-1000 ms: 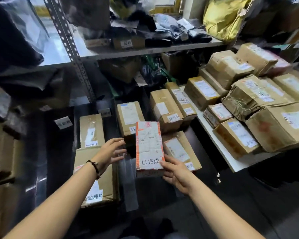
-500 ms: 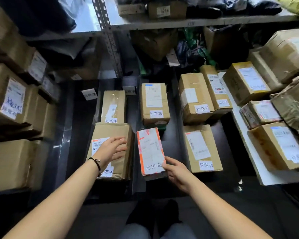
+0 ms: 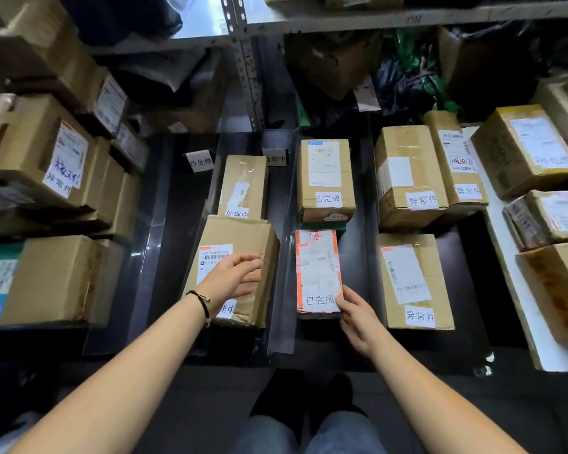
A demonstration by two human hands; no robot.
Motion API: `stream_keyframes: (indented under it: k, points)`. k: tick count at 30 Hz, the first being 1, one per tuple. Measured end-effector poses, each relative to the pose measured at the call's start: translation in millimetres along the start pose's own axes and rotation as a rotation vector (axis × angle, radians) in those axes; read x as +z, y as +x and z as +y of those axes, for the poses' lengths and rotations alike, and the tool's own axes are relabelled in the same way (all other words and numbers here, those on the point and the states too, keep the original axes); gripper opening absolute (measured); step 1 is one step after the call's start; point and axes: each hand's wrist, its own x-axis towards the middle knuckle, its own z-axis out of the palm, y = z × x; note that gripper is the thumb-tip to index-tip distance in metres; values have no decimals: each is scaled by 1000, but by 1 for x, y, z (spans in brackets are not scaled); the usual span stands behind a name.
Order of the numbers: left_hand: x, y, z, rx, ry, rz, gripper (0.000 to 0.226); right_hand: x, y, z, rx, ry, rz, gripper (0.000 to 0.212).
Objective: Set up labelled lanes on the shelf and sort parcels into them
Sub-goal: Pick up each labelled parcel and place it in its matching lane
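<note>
1. Right hand, lower center-right of the frame: fingertips pinch the near right corner of the orange-edged parcel; thumb on top by its 已完成 sticker.
2. Orange-edged parcel lies flat in the center lane of the dark shelf, just below a brown box that also carries a 已完成 sticker.
3. Left hand, center-left: open, fingers spread loosely, palm down over the large brown box; contact cannot be told. Dark wrist band on that arm.
4. Large brown box sits in the lane left of center, its sticker partly hidden by the hand. Behind it a narrower box with a 处理中 sticker.
5. Lane tags stand at the back of the shelf, upper center; one reads 待处理.
6. Right-of-center lane: three boxes with 异常件 stickers, the nearest beside the orange-edged parcel but apart from it.
7. Stacked cartons at left of the frame; more parcels on a white board at right.
</note>
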Motion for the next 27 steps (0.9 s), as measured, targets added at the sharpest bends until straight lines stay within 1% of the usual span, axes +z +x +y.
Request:
stream_keyframes:
  k: [3, 7, 8, 9, 11, 12, 14, 16, 18, 20, 22, 23, 27]
  points:
    - [3, -6, -5, 2, 9, 4, 13, -4, -1, -2, 3, -59, 16, 34]
    - [8, -19, -11, 24, 42, 8, 17, -3, -8, -12, -64, -177, 93, 31]
    - [10, -25, -12, 35, 48, 14, 19, -1, -13, -15, -102, -240, 124, 30]
    - [12, -30, -12, 49, 55, 20, 21, 1, -19, -20, -150, -350, 160, 38]
    - [15, -42, -14, 83, 92, 31, 24, 9, -35, -28, -284, -627, 197, 38]
    - [16, -48, -15, 102, 119, 41, 24, 14, -43, -33, -357, -748, 187, 40]
    - [14, -61, -22, 142, 166, 77, 19, 27, -59, -42, -481, -922, 115, 46]
    - [7, -75, -30, 200, 230, 132, 13, 47, -71, -51, -588, -1068, 13, 46]
    - [-3, -95, -41, 243, 254, 172, 21, 72, -86, -54, -675, -1222, -107, 47]
    - [-15, -115, -51, 249, 316, 185, 37, 97, -100, -57, -754, -1325, -206, 50]
    - [-32, -139, -60, 265, 388, 244, 55, 125, -117, -55, -814, -1407, -314, 49]
    - [-44, -150, -65, 274, 405, 287, 60, 140, -126, -55, -850, -1451, -365, 48]
    - [-86, -188, -80, 301, 403, 441, 54, 204, -151, -49, -984, -1531, -507, 46]
